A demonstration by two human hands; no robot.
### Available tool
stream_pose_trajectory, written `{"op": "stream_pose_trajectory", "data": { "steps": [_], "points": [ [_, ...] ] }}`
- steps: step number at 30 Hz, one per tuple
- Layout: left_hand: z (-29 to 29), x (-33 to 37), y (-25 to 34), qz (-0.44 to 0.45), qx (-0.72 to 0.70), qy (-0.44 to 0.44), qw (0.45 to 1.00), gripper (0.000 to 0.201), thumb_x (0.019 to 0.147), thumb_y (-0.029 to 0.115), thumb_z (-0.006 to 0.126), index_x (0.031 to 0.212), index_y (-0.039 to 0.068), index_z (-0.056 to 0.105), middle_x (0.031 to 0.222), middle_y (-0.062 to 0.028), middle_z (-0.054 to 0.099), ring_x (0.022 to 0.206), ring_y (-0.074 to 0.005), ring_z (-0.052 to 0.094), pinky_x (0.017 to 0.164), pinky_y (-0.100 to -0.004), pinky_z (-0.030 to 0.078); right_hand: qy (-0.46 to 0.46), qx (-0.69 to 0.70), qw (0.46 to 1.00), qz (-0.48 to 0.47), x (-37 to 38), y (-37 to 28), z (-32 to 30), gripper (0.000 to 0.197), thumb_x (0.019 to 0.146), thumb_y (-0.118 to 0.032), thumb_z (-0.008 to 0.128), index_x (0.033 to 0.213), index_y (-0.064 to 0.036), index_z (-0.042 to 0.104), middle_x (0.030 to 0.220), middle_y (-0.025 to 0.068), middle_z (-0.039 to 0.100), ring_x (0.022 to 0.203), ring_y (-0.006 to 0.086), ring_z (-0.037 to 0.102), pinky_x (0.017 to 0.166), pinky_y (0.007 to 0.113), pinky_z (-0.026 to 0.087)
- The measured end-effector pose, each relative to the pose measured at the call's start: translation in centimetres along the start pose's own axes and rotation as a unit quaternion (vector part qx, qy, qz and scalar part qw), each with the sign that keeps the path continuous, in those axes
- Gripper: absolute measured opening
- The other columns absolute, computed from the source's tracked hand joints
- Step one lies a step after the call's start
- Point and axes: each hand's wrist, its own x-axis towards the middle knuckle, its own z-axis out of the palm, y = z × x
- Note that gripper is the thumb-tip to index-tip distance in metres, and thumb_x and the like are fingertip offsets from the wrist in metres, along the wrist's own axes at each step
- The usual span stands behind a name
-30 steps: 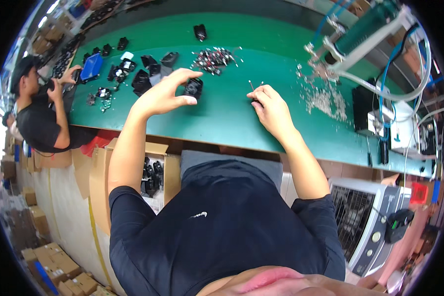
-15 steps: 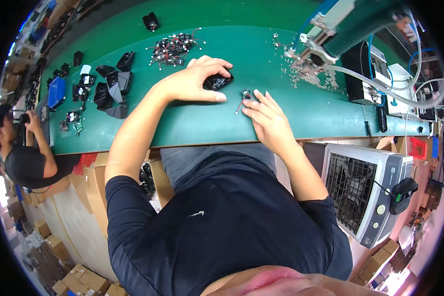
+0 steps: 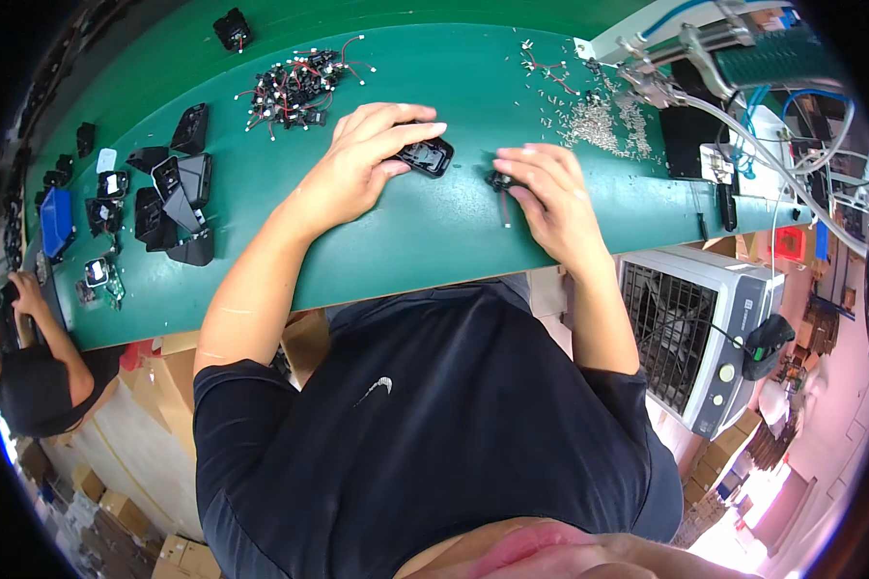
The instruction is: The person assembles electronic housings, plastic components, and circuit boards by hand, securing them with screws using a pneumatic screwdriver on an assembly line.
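My left hand (image 3: 362,159) rests on the green table (image 3: 406,241) with its fingers laid over a black plastic housing (image 3: 427,155), holding it against the surface. My right hand (image 3: 550,198) lies just to the right, pinching a small black part with red and black wires (image 3: 500,185) that trail down onto the table. The two hands are a short gap apart.
A heap of small wired parts (image 3: 294,87) lies at the back left. Several black housings (image 3: 176,198) sit at the left, small screws (image 3: 599,121) at the back right beside a machine with hoses (image 3: 714,58). Another person (image 3: 29,357) sits at far left. A grey fan unit (image 3: 695,328) stands right.
The view has swung left and down, so the table sits higher in the picture. My left hand kept the black housing and my right hand has picked up the small wired part.
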Motion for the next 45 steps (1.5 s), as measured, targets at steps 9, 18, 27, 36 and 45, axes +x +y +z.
{"op": "stream_pose_trajectory", "data": {
  "steps": [9,18,27,36,45],
  "points": [
    [0.6,-0.2,0.8,-0.06,-0.019,0.059,0.996,0.081,0.076,0.02,0.089,0.149,0.017,0.055,0.152,-0.0136,0.048,0.143,-0.0338,0.044,0.118,-0.0469,0.034,0.034,0.082,0.987,0.134,0.3,-2.3,2.5,0.028,0.079,0.003,0.075,0.105,-0.0048,0.07,0.105,0.0119,0.068,0.093,0.0296,0.067,0.08,0.039,0.057],
    [2.0,0.0,2.0,-0.095,0.035,0.087,0.991,0.091,0.062,0.038,0.097,0.143,0.018,0.06,0.137,-0.0131,0.05,0.129,-0.0343,0.049,0.11,-0.0495,0.037,0.107,0.135,0.956,0.238,0.9,-2.9,3.1,0.03,0.085,0.001,0.074,0.113,-0.0033,0.067,0.1,0.0109,0.07,0.081,0.0222,0.072,0.073,0.034,0.059],
    [1.1,0.1,2.1,-0.103,0.103,0.049,0.988,0.065,0.082,0.05,0.078,0.136,0.018,0.065,0.13,-0.0125,0.054,0.128,-0.0334,0.047,0.113,-0.0506,0.028,0.077,-0.045,0.986,0.144,-3.5,-1.7,1.4,0.03,0.084,-0.007,0.078,0.113,-0.0027,0.071,0.109,0.0113,0.066,0.093,0.0251,0.067,0.08,0.038,0.056],
    [-0.6,-0.4,2.1,-0.12,0.083,-0.001,0.989,0.053,0.088,0.04,0.077,0.134,0.015,0.067,0.124,-0.0108,0.053,0.123,-0.0314,0.048,0.11,-0.0449,0.033,0.073,0.064,0.986,0.137,-3.6,0.2,-0.9,0.026,0.093,0.007,0.063,0.113,-0.0043,0.074,0.111,0.0116,0.074,0.099,0.0255,0.07,0.089,0.036,0.056],
    [-4.2,-1.2,0.5,-0.018,-0.045,-0.139,0.989,0.087,0.073,0.014,0.086,0.153,0.012,0.05,0.152,-0.0148,0.052,0.143,-0.0358,0.046,0.12,-0.0457,0.036,0.045,0.03,0.998,0.041,-2.6,-0.7,0.6,0.018,0.084,-0.004,0.078,0.101,-0.0061,0.076,0.105,0.0073,0.074,0.097,0.0283,0.068,0.085,0.038,0.057]
  ]
}}
